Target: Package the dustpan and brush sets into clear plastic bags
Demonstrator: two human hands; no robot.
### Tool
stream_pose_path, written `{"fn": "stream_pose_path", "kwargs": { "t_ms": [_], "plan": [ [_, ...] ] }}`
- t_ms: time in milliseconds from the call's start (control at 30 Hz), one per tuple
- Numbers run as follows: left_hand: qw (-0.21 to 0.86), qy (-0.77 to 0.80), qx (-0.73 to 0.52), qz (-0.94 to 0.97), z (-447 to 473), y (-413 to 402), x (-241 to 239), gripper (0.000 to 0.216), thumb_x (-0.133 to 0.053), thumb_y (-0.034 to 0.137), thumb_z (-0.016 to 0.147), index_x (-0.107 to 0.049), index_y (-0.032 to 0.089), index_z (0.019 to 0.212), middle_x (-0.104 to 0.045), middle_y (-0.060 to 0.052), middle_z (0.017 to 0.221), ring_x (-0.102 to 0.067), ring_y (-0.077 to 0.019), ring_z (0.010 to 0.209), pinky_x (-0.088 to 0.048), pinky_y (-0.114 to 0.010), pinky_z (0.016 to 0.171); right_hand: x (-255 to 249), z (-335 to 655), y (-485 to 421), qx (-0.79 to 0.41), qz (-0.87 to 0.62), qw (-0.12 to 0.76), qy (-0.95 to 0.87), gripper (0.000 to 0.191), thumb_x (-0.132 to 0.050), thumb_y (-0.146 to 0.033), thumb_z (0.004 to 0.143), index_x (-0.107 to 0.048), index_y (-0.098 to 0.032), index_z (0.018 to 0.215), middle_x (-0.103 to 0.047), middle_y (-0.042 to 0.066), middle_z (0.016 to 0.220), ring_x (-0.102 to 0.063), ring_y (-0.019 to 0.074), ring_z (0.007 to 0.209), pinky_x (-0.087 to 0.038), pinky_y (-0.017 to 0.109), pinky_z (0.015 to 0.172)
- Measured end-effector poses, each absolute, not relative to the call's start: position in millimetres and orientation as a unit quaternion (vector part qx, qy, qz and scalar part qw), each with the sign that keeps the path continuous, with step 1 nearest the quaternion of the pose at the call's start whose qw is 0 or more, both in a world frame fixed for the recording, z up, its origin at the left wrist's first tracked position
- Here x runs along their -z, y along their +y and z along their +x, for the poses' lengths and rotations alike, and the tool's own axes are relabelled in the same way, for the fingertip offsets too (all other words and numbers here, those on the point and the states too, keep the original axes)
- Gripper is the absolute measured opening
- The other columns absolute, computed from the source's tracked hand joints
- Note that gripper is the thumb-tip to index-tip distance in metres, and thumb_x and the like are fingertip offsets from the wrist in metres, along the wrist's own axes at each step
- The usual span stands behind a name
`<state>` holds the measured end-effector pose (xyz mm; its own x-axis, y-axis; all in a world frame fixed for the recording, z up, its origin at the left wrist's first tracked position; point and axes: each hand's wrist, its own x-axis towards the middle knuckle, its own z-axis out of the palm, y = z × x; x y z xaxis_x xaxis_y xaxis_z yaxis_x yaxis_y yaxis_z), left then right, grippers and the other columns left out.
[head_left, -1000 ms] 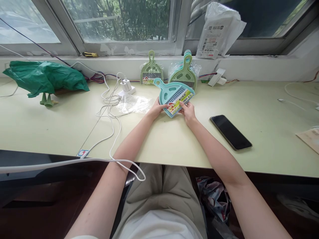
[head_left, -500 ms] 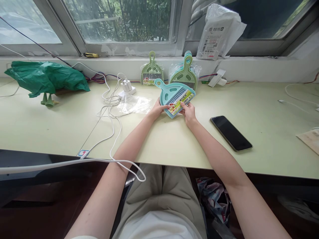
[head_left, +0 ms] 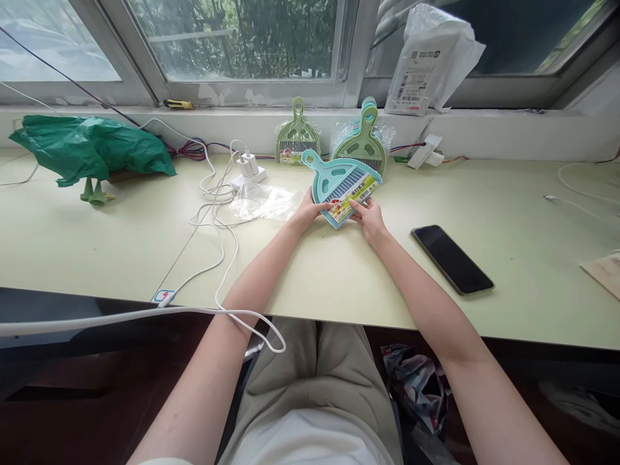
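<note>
A light-blue dustpan (head_left: 334,173) with a grey-bristled brush and a colourful paper label (head_left: 356,197) is held tilted above the table, its handle pointing up and left. My left hand (head_left: 308,212) grips its lower left edge, thumb on the front. On the lower right side my right hand (head_left: 368,216) holds it, with the thumb on the label and the other fingers partly hidden behind. Behind it a green dustpan set (head_left: 298,137) in clear wrap leans on the wall. Beside that stands a stack of wrapped green and blue dustpans (head_left: 364,139).
A black phone (head_left: 453,259) lies right of my arms. White cables (head_left: 217,226), a power strip with chargers (head_left: 249,171) and a clear plastic wrapper (head_left: 266,202) are to the left, near a green plastic bag (head_left: 97,148). A white parcel (head_left: 421,71) stands on the sill.
Both hands keep their hold on the dustpan, which stays nearly still. The whole view has shifted very slightly.
</note>
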<state>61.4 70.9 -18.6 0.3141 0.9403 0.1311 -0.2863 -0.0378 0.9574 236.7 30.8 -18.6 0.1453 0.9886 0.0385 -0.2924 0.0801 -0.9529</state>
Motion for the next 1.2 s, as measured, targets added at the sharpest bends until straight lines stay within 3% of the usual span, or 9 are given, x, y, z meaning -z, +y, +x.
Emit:
{"fn": "stream_pose_path", "kwargs": {
  "t_ms": [233, 700, 1200],
  "plan": [
    [0.631, 0.317, -0.491, 0.51, 63.2, 68.4, 16.5, 0.078, -0.08, 0.017, 0.058, -0.045, 0.023, 0.127, -0.058, -0.009, 0.127, -0.056, -0.0307, 0.122, -0.046, -0.052, 0.105, 18.6, 234.7, 31.0, -0.508, -0.45, 0.626, -0.385, 0.028, -0.074, -0.027, 0.074, -0.057, -0.021, 0.095, -0.073, 0.001, 0.093, -0.072, 0.0158, 0.078, -0.063, 0.033, 0.075],
    [0.628, 0.309, -0.485, 0.524, 62.8, 69.4, 19.4, 0.082, -0.08, 0.019, 0.059, -0.042, 0.026, 0.132, -0.06, -0.007, 0.126, -0.06, -0.0277, 0.115, -0.051, -0.049, 0.1, 21.3, 236.9, 34.2, -0.506, -0.454, 0.634, -0.368, 0.028, -0.077, -0.023, 0.07, -0.06, -0.021, 0.093, -0.073, 0.0, 0.088, -0.072, 0.016, 0.075, -0.064, 0.031, 0.069],
    [0.639, 0.269, -0.496, 0.522, 64.8, 72.1, 18.4, 0.077, -0.084, 0.017, 0.053, -0.05, 0.02, 0.122, -0.061, -0.011, 0.125, -0.058, -0.0304, 0.12, -0.046, -0.051, 0.105, 21.0, 236.1, 34.5, -0.501, -0.458, 0.633, -0.372, 0.029, -0.078, -0.024, 0.069, -0.058, -0.021, 0.091, -0.073, 0.0, 0.085, -0.072, 0.0164, 0.074, -0.064, 0.033, 0.069]
  ]
}}
